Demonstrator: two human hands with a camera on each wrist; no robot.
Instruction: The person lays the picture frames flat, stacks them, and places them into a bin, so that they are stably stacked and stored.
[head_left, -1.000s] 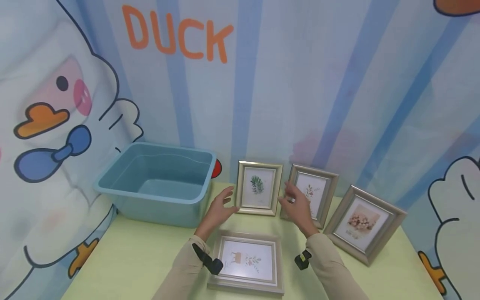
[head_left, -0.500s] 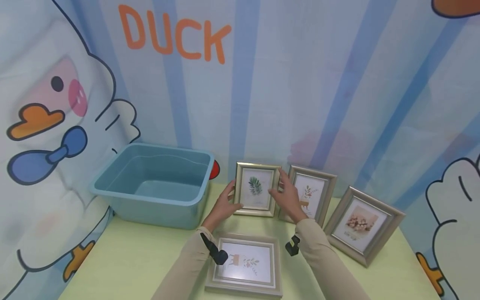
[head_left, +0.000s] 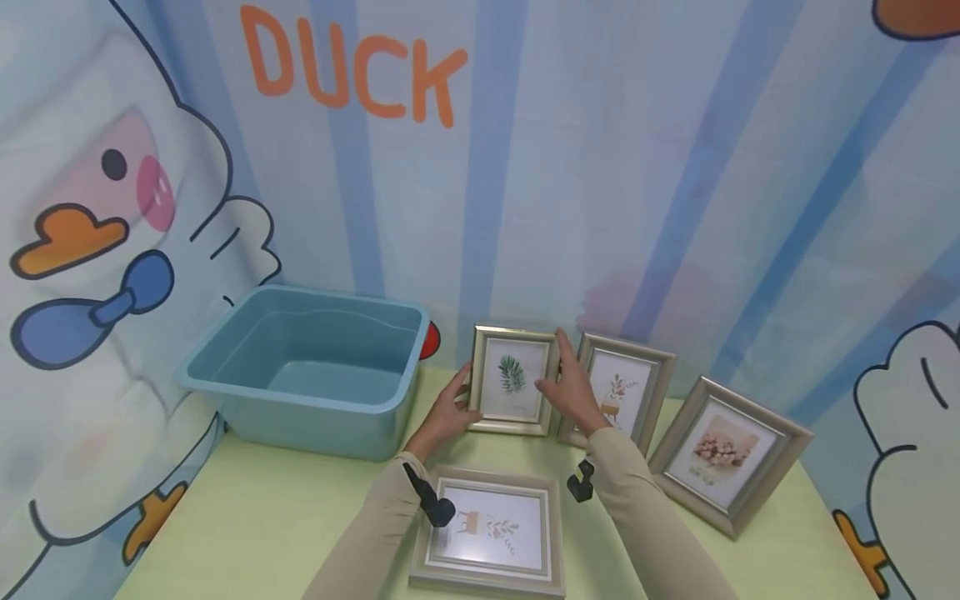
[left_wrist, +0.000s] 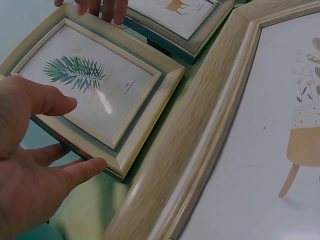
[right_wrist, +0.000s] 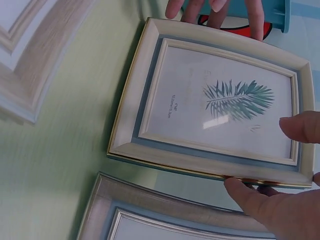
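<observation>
Plainly, leaf frame (head_left: 513, 379) in the head view: stands on the table (head_left: 300, 517), held between the fingers of both hands.
Left hand (head_left: 446, 415): at the frame's eight o'clock, grasping its edge, thumb low on the front.
Right hand (head_left: 572, 392): at three o'clock, grasping the opposite edge, one finger reaching up towards the corner.
Neighbours: sprig frame (head_left: 622, 392) at three o'clock, blossom frame (head_left: 727, 458) between three and four, lying frame (head_left: 491, 533) at six, face up; tub (head_left: 315, 425) at nine.
Left wrist view, grip: left thumb over the leaf frame's face at eight o'clock, other fingers along its edge towards six; right fingertips at twelve.
Right wrist view, grip: right thumb over the face at three o'clock, a finger against the edge at five; left fingertips at twelve.
</observation>
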